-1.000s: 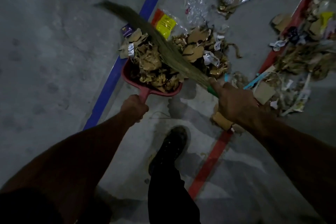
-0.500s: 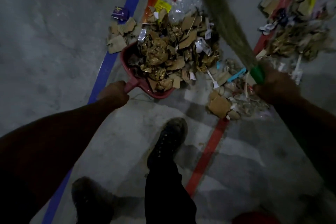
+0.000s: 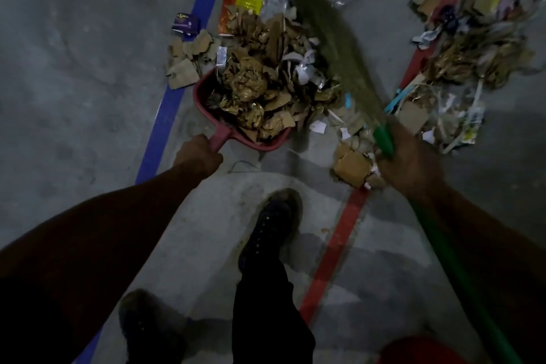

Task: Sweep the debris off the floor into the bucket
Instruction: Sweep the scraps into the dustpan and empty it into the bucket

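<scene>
Bare grey floor lay open left of the blue line. Ahead, a heaped red dustpan and loose debris blocked the middle. A second pile crowded the right, with a narrow bare strip between them.

Debris fills the dustpan, broom just right.

Head-worn view, steeply down, floor-facing.
</scene>
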{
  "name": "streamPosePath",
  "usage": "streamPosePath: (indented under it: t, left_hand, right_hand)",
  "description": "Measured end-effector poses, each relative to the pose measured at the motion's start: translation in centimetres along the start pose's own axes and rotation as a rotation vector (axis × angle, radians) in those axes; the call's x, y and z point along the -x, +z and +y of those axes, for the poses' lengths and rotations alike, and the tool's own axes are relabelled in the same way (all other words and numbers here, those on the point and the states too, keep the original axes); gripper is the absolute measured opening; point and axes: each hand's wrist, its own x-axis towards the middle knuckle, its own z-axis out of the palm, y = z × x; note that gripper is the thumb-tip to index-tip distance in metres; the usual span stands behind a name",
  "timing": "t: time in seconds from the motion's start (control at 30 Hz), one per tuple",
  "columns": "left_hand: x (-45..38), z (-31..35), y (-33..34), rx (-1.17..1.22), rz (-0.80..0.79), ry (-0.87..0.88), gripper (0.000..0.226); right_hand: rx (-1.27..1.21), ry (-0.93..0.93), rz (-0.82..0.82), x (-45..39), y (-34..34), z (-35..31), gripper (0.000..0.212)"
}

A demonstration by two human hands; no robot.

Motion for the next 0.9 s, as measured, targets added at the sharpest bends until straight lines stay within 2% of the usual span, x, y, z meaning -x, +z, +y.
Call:
streamPosePath:
  t: [0.1, 0.2, 0.3, 0.4, 0.6, 0.73, 0.9]
  left_hand:
    - [-0.1, -0.5, 0.4, -0.027, 0.05, 0.002, 0.031]
    - [-0.6, -0.2, 0.7, -0.003, 0.07, -0.033, 0.029]
    - [-1.5, 1.1, 0.5, -0.034, 0.067, -0.003, 0.035]
    - [-2.3, 2.5, -0.3, -0.094, 0.061, 0.022, 0.039]
    - [-2.0, 2.8, -1.0, -0.104, 0.087, 0.083, 0.029]
    - [-1.1, 2.5, -0.6, -0.022, 0.144, 0.126, 0.021]
    - [0.8, 2.6, -1.1, 0.061, 0.167, 0.172, 0.005]
  right_hand:
    - [-0.033, 0.075, -0.087, -4.7, -1.4, 0.2, 0.064]
    - [0.001, 0.019, -0.246, -8.1, -1.1, -0.9, 0.055]
    - [0.003, -0.028, -0.31, -7.8, 0.1, -1.8, 0.055]
    - [-0.042, -0.077, -0.338, -5.6, 1.1, -2.0, 0.058]
    - [-0.108, -0.106, -0.38, -1.7, 3.1, -3.6, 0.066]
    - [-0.107, -0.04, -0.381, 0.2, 4.8, -5.5, 0.083]
    - [-0.214, 0.078, -0.31, 3.7, 5.3, -7.2, 0.078]
